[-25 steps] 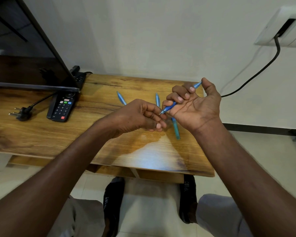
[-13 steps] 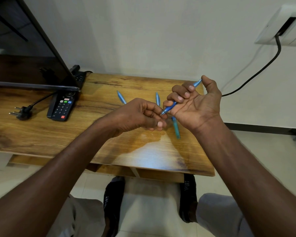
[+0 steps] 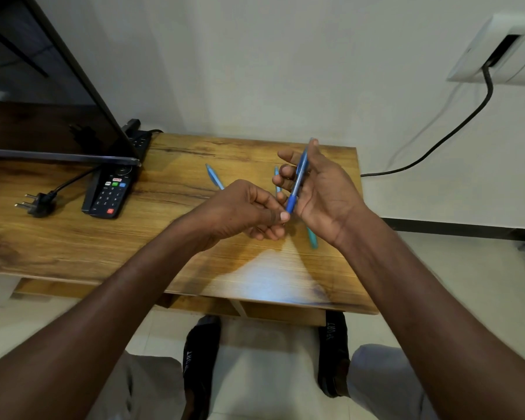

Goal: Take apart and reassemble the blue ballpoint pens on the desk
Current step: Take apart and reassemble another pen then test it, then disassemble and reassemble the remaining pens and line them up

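The right hand holds a blue pen up above the wooden counter, steeply tilted, its darker blue lower end pointing down toward the left hand. The right grip is pinching: the thumb lies along the barrel and the fingers curl in behind it, though most of the fingers are hidden by the pen and palm. The pen's top end is blurred where it meets the thumb tip.

The left hand sits just below, its fingers curled with the thumb tip right at the pen's lower end. Whether it actually pinches the tip or holds some small part I cannot tell; the fingertips cover that spot.

3 more pens lie on the counter, each partly hidden. 1 pale blue pen shows only its far half beyond the left hand. A 2nd pen is a thin sliver behind the right fingers. A teal pen pokes out from under the right wrist.

To the left, a black remote lies half under the edge of a dark screen, which is cut off by the frame. A loose plug rests beside it. A black cable runs down the wall from a white wall box. Below the counter, 2 black-socked feet show on the tiled floor.
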